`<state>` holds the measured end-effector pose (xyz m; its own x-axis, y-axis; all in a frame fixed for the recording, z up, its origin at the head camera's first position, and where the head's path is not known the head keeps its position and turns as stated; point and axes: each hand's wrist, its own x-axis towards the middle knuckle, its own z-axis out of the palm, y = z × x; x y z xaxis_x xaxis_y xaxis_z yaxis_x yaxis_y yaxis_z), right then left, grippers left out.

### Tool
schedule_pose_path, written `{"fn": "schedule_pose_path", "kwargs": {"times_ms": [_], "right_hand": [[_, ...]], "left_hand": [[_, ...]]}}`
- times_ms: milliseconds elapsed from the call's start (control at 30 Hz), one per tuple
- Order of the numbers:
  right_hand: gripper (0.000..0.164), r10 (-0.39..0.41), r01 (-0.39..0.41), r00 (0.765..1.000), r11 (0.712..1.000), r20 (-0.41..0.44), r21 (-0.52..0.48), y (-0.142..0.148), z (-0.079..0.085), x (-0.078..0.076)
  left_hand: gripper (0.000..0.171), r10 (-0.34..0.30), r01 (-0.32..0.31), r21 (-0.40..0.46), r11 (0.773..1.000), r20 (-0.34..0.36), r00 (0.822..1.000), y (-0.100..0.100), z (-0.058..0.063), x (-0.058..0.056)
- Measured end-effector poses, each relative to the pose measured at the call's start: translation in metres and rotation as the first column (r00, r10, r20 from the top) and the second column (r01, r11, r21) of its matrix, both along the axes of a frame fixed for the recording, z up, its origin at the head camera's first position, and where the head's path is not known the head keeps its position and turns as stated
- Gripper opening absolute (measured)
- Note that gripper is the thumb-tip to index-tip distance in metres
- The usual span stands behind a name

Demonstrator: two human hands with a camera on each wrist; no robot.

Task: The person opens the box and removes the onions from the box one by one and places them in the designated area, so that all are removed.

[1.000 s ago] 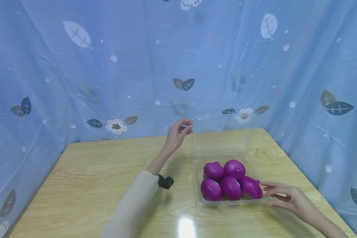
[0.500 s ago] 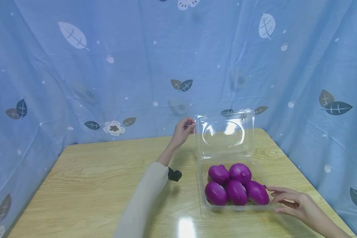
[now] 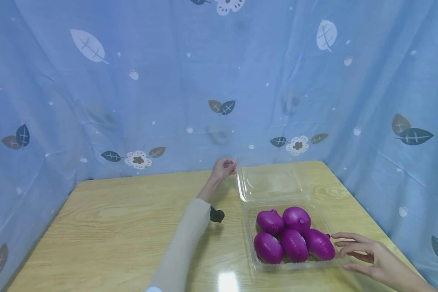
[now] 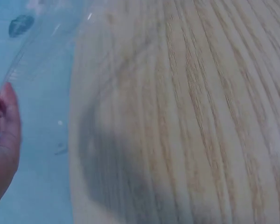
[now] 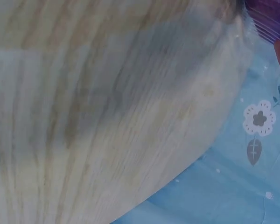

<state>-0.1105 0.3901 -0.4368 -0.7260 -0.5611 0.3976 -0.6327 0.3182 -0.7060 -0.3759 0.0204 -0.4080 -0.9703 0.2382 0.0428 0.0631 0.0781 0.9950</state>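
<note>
A clear plastic clamshell box sits on the right part of the table, holding several purple onions that look like shiny toys. Its transparent lid is raised at the back and leans away. My left hand pinches the lid's left edge near its far corner. In the left wrist view, thumb and finger meet on that clear edge. Beside the box's right wall is my right hand, fingers loosely bent and fingertips close to the rightmost onion. Whether they touch the wall cannot be told.
The wooden table reaches back to a blue patterned curtain, which also hangs at both sides. A black object shows at my left sleeve's cuff.
The lid has tipped farther back and lower, my left hand going down with it. The box has shifted slightly right and nearer, with my right hand staying beside it.
</note>
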Motion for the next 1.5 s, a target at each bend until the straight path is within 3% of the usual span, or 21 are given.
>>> {"fn": "schedule_pose_path", "kwargs": {"times_ms": [167,300,400,433,533,633,667,733,833,867,900,1000,1033,1200,1300,1467,1500], "right_hand": [[0.039,-0.033,0.033,0.999,0.999,-0.003,0.004,-0.001,0.003,0.004],[0.041,-0.096,0.099,0.993,0.995,-0.074,0.03,-0.004,0.003,0.007],[0.042,-0.146,0.153,0.981,0.987,-0.127,0.047,-0.007,0.002,0.008],[0.043,-0.155,0.163,0.978,0.985,-0.136,0.047,-0.008,0.001,0.009],[0.043,-0.186,0.197,0.97,0.979,-0.156,0.058,-0.01,-0.001,0.011],[0.044,-0.196,0.21,0.965,0.975,-0.173,0.067,-0.012,-0.001,0.011],[0.044,-0.2,0.216,0.963,0.974,-0.183,0.07,-0.012,-0.001,0.011],[0.044,-0.199,0.215,0.961,0.974,-0.194,0.066,-0.013,-0.001,0.011],[0.045,-0.187,0.201,0.963,0.978,-0.196,0.054,-0.013,0.0,0.01],[0.044,-0.184,0.197,0.965,0.979,-0.188,0.052,-0.013,0.0,0.009],[0.044,-0.177,0.187,0.969,0.981,-0.174,0.046,-0.012,0.0,0.008],[0.042,-0.164,0.17,0.978,0.985,-0.132,0.039,-0.01,0.002,0.008],[0.041,-0.16,0.165,0.981,0.986,-0.113,0.036,-0.01,0.002,0.007],[0.04,-0.137,0.139,0.987,0.99,-0.081,0.015,-0.008,0.002,0.008],[0.04,-0.119,0.12,0.991,0.993,-0.067,0.002,-0.007,0.002,0.009],[0.038,-0.121,0.122,0.99,0.992,-0.069,0.011,-0.008,0.004,0.008],[0.038,-0.124,0.125,0.989,0.992,-0.075,0.014,-0.009,0.005,0.008]], "left_hand": [[0.027,-0.021,0.028,-0.076,0.997,0.082,0.996,-0.001,-0.007,0.001],[0.033,-0.055,0.062,-0.093,0.994,0.077,0.996,0.0,-0.012,0.003],[0.013,-0.079,0.083,-0.09,0.992,0.041,0.996,0.002,-0.02,0.002],[0.012,-0.113,0.112,-0.06,0.992,-0.015,0.993,0.002,-0.034,-0.008],[0.023,-0.137,0.136,-0.046,0.99,-0.03,0.99,0.005,-0.056,-0.025],[0.019,-0.125,0.123,-0.052,0.991,-0.046,0.991,0.01,-0.114,-0.075],[0.034,-0.096,0.095,-0.091,0.991,-0.004,0.995,0.012,-0.129,-0.089],[0.054,-0.103,0.098,-0.117,0.988,-0.034,0.994,0.012,-0.145,-0.1],[0.062,-0.129,0.122,-0.119,0.985,-0.049,0.99,0.008,-0.128,-0.083],[0.062,-0.146,0.138,-0.118,0.983,-0.068,0.987,0.005,-0.119,-0.074],[0.055,-0.162,0.153,-0.12,0.981,-0.067,0.985,0.002,-0.101,-0.058],[0.054,-0.217,0.206,-0.116,0.972,-0.088,0.972,-0.001,-0.102,-0.062],[0.053,-0.225,0.212,-0.129,0.969,-0.092,0.97,-0.004,-0.094,-0.055],[0.04,-0.169,0.163,-0.206,0.965,-0.011,0.986,-0.009,-0.023,0.007],[0.039,-0.135,0.13,-0.197,0.972,-0.015,0.991,-0.01,0.004,0.03],[0.043,-0.12,0.117,-0.131,0.984,-0.013,0.993,-0.011,0.02,0.046],[0.044,-0.135,0.132,-0.106,0.986,-0.022,0.991,-0.01,0.017,0.044]]}}
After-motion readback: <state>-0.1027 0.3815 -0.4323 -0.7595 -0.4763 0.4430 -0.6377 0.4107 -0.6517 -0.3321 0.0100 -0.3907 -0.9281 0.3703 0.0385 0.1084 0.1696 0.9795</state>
